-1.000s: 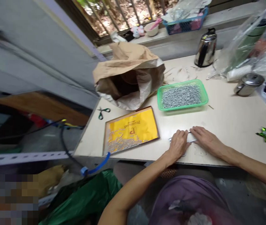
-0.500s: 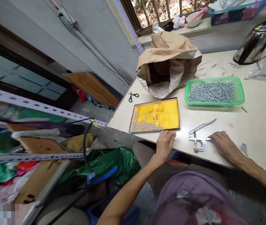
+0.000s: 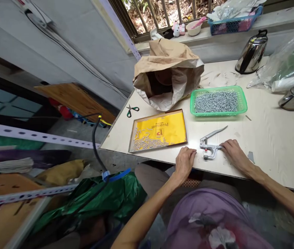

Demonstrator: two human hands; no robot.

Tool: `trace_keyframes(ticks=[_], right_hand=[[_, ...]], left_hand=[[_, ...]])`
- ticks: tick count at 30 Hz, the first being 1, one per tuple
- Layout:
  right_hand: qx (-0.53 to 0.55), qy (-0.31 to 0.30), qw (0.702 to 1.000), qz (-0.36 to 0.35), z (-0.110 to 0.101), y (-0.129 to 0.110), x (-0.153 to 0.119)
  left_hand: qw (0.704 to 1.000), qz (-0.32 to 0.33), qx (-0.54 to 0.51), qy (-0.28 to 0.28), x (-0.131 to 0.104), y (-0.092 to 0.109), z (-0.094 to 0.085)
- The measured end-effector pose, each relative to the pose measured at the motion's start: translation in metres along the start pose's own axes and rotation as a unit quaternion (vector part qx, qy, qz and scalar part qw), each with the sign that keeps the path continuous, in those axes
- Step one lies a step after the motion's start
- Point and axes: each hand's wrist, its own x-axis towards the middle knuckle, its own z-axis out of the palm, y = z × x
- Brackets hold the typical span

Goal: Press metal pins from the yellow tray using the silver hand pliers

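Note:
My left hand (image 3: 185, 160) is closed in a pinch at the table's front edge, just left of the pliers; whatever its fingertips hold is too small to name. With closed fingers, my right hand (image 3: 236, 155) grips the end of the lower handle of silver hand press pliers (image 3: 215, 148). These pliers rest on the table, their upper handle raised and their jaw open toward my left hand. Left of them lies a shallow tray (image 3: 187, 129) lined with yellow printed sheet (image 3: 171, 128), with many small metal pins (image 3: 149, 142) along its near side.
Behind the pliers stands a green basket (image 3: 244, 107) full of small metal pieces. An open brown paper bag (image 3: 172, 58) stands behind the tray, with green-handled scissors (image 3: 132, 110) at its left. A steel kettle (image 3: 252, 53) and a clear plastic bag (image 3: 278, 65) occupy the back right.
My left hand has moved from the tray's near edge rightward, closer to the pliers. The right hand stays on the handle. The view has turned to the right.

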Motion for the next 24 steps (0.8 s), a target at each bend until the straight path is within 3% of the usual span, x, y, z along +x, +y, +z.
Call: trace_keyframes(ticks=[7,14,18,22,24], right_hand=[[-0.011,0.069,0.997,0.017,-0.001,0.013,-0.011],[-0.064,0.022,0.998,-0.014,0.007,0.023,-0.016],[-0.085,-0.002,0.996,-0.013,-0.003,0.007,-0.012],[-0.094,-0.014,0.996,0.001,-0.016,-0.008,-0.006],[-0.089,-0.008,0.996,0.001,-0.019,-0.009,-0.006]], left_hand=[[0.994,0.048,0.065,-0.068,0.000,-0.014,0.003],[0.989,0.081,0.122,-0.015,-0.009,-0.024,0.013],[0.983,0.152,0.063,0.086,0.040,0.001,-0.010],[0.958,0.200,0.026,0.206,0.111,0.043,-0.063],[0.957,0.191,0.034,0.214,0.133,0.048,-0.086]])
